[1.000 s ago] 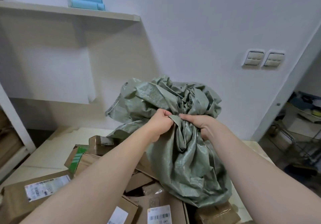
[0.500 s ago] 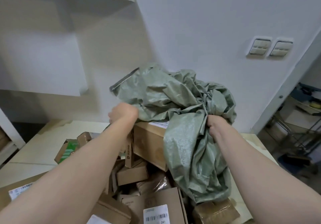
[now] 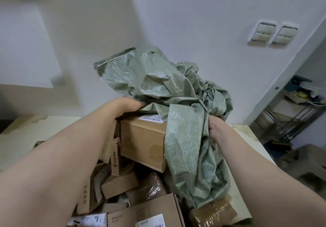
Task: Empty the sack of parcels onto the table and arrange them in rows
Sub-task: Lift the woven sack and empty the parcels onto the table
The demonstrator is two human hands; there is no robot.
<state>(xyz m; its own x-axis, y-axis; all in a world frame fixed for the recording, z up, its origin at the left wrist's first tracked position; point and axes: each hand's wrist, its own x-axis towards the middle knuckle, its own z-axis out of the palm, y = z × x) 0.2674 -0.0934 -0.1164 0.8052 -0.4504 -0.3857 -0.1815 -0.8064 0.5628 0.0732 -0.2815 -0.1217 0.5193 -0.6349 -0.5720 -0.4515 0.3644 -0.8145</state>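
A crumpled green woven sack (image 3: 178,92) hangs over a heap of brown cardboard parcels on the pale table (image 3: 26,135). My left hand (image 3: 127,106) grips the sack's fabric at its left side, just above a large brown box (image 3: 142,142) with a white label on top. My right hand (image 3: 217,129) holds a bunch of the sack on the right. The lower part of the sack drapes down between my arms over the pile. Smaller boxes (image 3: 118,186) and a tape-wrapped parcel (image 3: 213,212) lie below.
A white wall with two switch plates (image 3: 273,33) stands behind the table. A door frame (image 3: 289,75) on the right opens onto a room with metal racks (image 3: 291,121). The table's right edge (image 3: 254,138) runs near my right forearm.
My hands have moved apart, the left one going left along the sack. The sack has been pulled up and back, uncovering the large brown box. The view has tilted down.
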